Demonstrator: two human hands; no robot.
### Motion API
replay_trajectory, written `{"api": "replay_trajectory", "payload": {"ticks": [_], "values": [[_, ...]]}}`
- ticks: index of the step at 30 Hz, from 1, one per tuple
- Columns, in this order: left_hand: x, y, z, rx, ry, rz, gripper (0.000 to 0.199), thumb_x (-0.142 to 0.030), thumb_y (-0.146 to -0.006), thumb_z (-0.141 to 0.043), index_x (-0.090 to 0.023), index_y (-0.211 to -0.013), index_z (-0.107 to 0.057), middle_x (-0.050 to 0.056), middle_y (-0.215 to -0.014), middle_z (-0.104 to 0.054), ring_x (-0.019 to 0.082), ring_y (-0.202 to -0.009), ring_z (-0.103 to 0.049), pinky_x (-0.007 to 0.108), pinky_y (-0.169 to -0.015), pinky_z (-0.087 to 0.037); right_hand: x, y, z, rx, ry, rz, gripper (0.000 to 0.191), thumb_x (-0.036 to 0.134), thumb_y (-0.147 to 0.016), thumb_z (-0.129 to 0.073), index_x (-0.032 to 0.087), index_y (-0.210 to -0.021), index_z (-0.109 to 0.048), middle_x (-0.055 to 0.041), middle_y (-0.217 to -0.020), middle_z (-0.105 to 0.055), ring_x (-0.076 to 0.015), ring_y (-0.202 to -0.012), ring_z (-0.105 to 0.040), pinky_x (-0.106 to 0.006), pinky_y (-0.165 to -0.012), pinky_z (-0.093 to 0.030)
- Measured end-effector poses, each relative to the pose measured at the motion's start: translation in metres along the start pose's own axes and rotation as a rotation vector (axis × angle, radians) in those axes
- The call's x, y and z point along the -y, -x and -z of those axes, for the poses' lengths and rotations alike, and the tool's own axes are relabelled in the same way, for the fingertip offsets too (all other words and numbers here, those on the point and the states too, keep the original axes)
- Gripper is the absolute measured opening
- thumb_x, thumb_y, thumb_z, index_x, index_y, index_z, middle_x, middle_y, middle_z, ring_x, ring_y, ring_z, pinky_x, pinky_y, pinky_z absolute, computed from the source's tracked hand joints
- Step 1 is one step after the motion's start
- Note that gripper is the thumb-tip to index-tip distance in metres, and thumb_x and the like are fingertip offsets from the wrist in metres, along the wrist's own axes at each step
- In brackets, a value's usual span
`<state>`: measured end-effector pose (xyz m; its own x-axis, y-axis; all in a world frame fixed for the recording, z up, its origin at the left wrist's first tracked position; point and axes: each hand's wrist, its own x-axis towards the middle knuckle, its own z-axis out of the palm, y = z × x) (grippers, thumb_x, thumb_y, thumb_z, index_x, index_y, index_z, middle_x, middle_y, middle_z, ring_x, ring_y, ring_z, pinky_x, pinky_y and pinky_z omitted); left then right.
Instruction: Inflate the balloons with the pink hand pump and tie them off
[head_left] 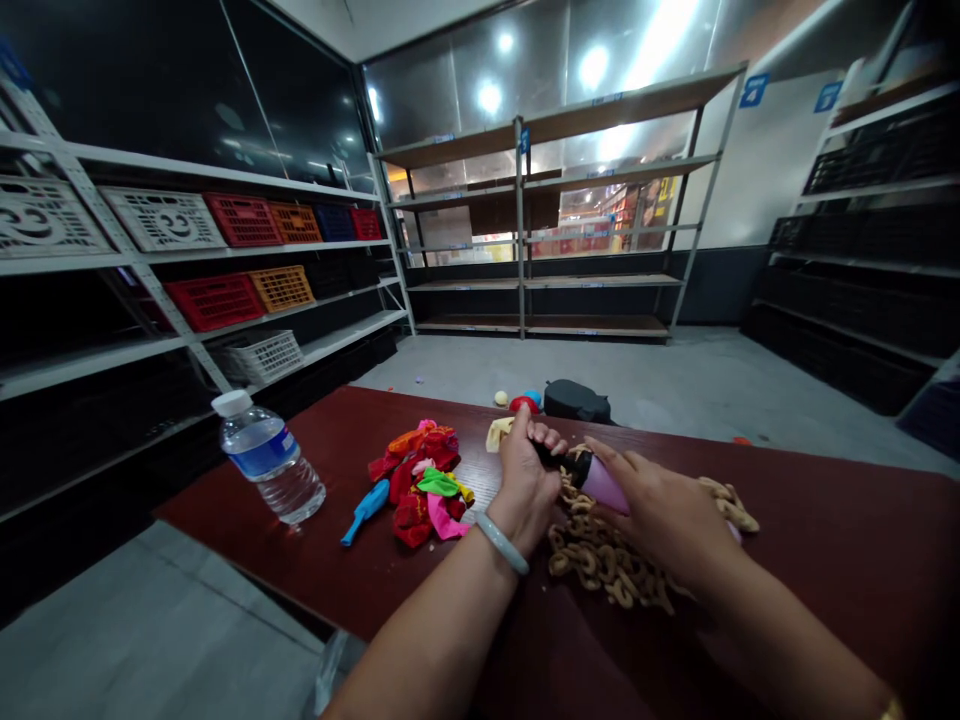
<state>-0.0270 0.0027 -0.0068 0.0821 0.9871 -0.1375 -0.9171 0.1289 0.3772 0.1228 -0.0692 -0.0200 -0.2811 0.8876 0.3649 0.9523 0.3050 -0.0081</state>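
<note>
My left hand (529,465), with a pale bangle at the wrist, is closed around the black end of a purple hand pump (606,487). A limp cream balloon (496,434) shows just beyond its fingers; whether it is fixed to the pump is hidden. The pump's purple body lies in the grasp of my right hand (667,510), fingers curled over it. Under and beside both hands spreads a heap of tan curled pieces (607,560). To the left lies a pile of deflated balloons (420,490) in red, orange, green, yellow and pink, with a blue balloon (366,510) at its edge.
A water bottle (271,460) stands at the left of the dark red table (825,560). On the floor behind are a black object (576,400) and small coloured balls or balloons (525,403). Shelves (521,230) line the room, with plastic crates (244,220) at left.
</note>
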Motion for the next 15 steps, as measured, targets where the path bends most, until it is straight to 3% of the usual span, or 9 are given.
{"api": "replay_trajectory", "payload": {"ticks": [9, 15], "values": [[-0.069, -0.02, -0.001, 0.027, 0.053, -0.242, 0.049, -0.029, -0.087, -0.067, -0.019, -0.054, -0.032, -0.008, -0.043, -0.03, 0.005, -0.036, -0.031, 0.02, -0.041, -0.023, -0.044, -0.003, -0.005, 0.017, -0.043, -0.001, 0.047, 0.04, -0.085, -0.056, 0.028, -0.13, -0.059, -0.011, -0.123, -0.069, -0.0344, -0.097, -0.07, -0.044, -0.071, -0.054], [-0.059, -0.012, -0.005, 0.093, 0.043, -0.265, 0.052, -0.037, -0.087, -0.067, -0.019, -0.055, -0.031, -0.008, -0.045, -0.031, 0.005, -0.038, -0.032, 0.021, -0.042, -0.024, -0.041, -0.002, -0.002, -0.019, 0.078, -0.104, 0.037, 0.038, -0.078, -0.061, 0.028, -0.114, -0.065, -0.0133, -0.105, -0.073, -0.0373, -0.087, -0.071, -0.045, -0.064, -0.052]]}}
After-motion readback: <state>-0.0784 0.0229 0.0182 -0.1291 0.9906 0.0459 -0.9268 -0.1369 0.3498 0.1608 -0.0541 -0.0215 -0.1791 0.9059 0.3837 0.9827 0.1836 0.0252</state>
